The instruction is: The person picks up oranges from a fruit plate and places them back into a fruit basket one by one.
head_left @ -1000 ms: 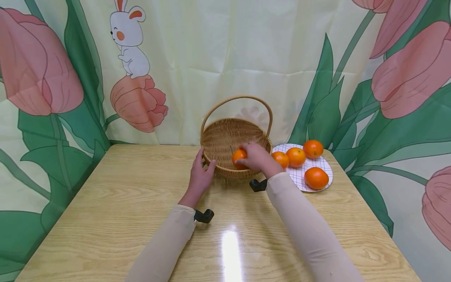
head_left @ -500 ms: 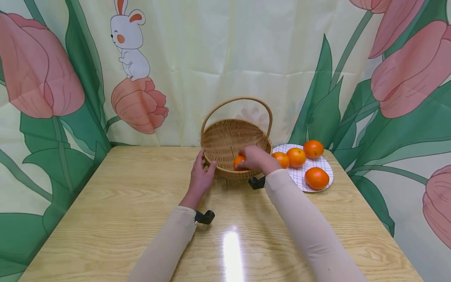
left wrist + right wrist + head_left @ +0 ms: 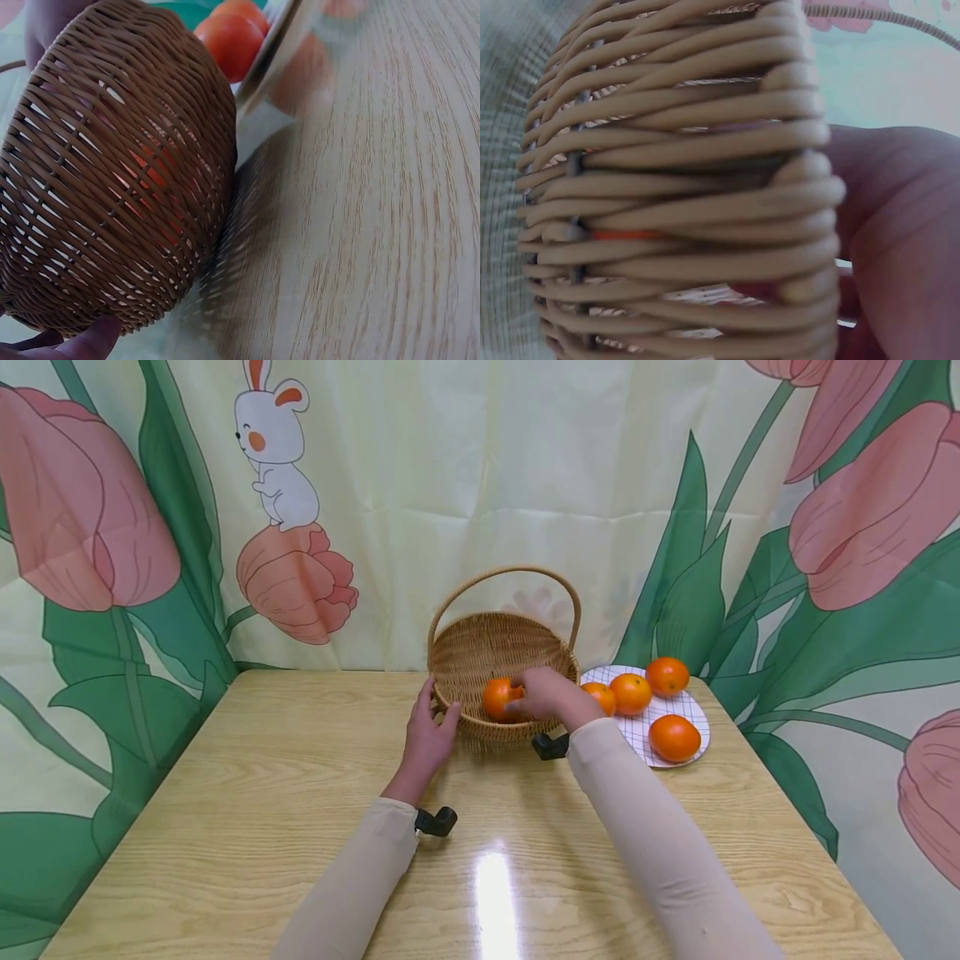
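Orange [image 3: 497, 700] at right fingers [image 3: 525, 706]

forearms [image 3: 356, 877] outstretched, left fingers [image 3: 425, 695] spread, right fingers [image 3: 531, 680] bent

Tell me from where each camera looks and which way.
Head: on the head, facing forward and down at the basket; left hand, right hand, sleeves show.
Left wrist: worn there, facing the basket's outside; parts of both hands show.
Right wrist: worn there, facing the basket closely; right hand partly shows.
Shared by head and left wrist: basket, fruit.
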Motion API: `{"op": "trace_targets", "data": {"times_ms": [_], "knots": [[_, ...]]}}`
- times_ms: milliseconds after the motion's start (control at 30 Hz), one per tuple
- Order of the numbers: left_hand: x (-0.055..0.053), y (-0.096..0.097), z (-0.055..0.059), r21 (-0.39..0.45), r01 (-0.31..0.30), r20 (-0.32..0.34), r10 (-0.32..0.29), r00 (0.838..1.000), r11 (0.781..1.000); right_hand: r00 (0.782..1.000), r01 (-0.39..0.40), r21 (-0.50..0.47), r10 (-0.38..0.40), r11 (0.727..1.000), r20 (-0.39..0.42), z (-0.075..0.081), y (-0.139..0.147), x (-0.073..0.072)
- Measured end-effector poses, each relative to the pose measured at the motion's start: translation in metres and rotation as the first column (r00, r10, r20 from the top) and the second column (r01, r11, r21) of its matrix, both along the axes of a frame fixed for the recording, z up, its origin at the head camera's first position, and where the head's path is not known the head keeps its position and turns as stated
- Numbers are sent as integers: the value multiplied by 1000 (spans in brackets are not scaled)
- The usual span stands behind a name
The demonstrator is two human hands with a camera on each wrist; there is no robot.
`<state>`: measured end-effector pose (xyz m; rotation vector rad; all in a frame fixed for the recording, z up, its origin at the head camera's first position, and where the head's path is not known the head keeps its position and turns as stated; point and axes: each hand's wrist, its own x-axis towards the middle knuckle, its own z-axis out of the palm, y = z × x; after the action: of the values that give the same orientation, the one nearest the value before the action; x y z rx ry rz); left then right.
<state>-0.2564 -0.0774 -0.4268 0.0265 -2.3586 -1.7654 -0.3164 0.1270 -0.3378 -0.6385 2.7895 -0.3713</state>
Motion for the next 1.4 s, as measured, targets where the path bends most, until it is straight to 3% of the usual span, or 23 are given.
{"op": "trace_targets", "data": {"times_ms": [167, 567, 1400], "knots": [[1, 1, 1, -3, -3, 4, 3, 1000, 1000, 999, -16, -24, 15, 1000, -34, 2, 6, 4], [2, 1, 2, -12, -5, -2, 5, 1000, 1000, 995, 41, -152, -54, 988, -84, 4, 25, 12], [-3, 0, -3, -5, -5, -10, 5, 1000, 1000, 963, 52, -158, -91, 986, -252, 13, 79, 29]]}}
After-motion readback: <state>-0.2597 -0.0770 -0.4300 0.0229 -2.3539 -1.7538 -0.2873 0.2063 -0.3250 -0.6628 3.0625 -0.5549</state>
